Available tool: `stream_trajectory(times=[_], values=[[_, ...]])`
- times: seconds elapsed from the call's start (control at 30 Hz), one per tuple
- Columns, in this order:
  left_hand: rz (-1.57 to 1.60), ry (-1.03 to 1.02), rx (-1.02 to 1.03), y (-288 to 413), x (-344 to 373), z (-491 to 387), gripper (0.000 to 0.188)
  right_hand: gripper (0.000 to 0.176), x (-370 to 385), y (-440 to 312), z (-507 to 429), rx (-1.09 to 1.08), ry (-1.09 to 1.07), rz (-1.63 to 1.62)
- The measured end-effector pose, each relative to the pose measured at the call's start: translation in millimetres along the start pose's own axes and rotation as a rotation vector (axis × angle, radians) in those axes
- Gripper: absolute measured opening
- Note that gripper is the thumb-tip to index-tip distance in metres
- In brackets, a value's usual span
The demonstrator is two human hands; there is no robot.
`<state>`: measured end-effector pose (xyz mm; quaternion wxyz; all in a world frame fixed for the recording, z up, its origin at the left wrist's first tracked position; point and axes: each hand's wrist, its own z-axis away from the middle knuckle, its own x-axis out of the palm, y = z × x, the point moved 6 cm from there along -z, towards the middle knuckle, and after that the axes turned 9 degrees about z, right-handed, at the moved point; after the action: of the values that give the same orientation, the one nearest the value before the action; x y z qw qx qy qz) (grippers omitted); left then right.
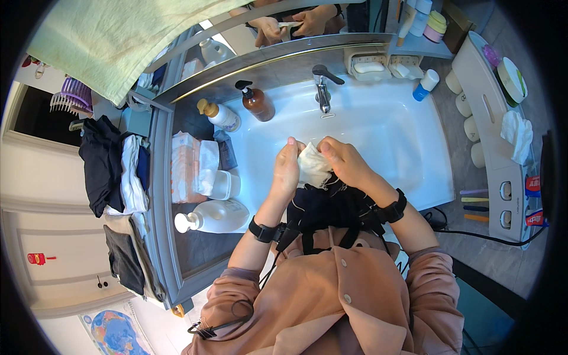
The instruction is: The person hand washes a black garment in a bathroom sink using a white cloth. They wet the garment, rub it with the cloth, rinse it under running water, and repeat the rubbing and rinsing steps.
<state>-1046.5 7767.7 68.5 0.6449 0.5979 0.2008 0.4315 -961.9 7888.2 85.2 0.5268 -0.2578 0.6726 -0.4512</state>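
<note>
Both my hands grip a small white cloth (314, 166) over the near part of the white washbasin (395, 128). My left hand (287, 164) pinches its left edge, thumb pointing up. On the other side, my right hand (344, 162) holds the upper right edge between thumb and fingers. Loose threads hang from the lower edge of the cloth, above a dark fabric (319, 208) at my waist. Beyond the hands stands the chrome faucet (324, 91) with a dark lever.
Left of the basin are a brown pump bottle (258, 104), a white pump bottle (224, 116), a tissue pack (184, 166) and a large white jug (217, 216). Soap dishes (370, 66) hang at the back. A toothbrush holder (499, 177) and a black cable (483, 237) are on the right.
</note>
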Motion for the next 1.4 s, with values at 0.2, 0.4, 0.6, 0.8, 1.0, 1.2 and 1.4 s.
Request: stream_trajectory(times=[0.2,0.4,0.6,0.8,1.0,1.2,1.4], values=[[-0.086,0.004,-0.007,-1.6,5.2,1.2,0.049,0.031,-9.3,-18.5,0.9,-0.102,0.010,0.033],[-0.040,0.039,0.076,-31.8,5.9,1.8,0.047,0.028,-5.9,-5.7,-0.4,-0.040,0.211,-0.011],[0.536,-0.203,-0.064,-54.1,15.8,-9.6,0.047,0.026,11.8,-48.5,18.0,-0.577,0.437,0.457],[0.424,0.045,-0.065,-26.8,26.3,-9.0,0.043,0.020,10.8,-63.8,13.1,-0.683,0.523,0.464],[0.402,0.185,-0.083,-25.6,38.5,5.8,0.042,0.018,-9.2,-36.3,-22.9,-0.428,0.544,0.580],[0.565,-0.196,-0.107,-61.6,-2.7,-23.7,0.043,0.017,28.1,-75.6,17.5,-0.781,0.474,0.558],[0.497,0.118,-0.170,-30.1,21.5,0.2,0.038,0.012,10.1,-56.7,-7.9,-0.591,0.497,0.557]])
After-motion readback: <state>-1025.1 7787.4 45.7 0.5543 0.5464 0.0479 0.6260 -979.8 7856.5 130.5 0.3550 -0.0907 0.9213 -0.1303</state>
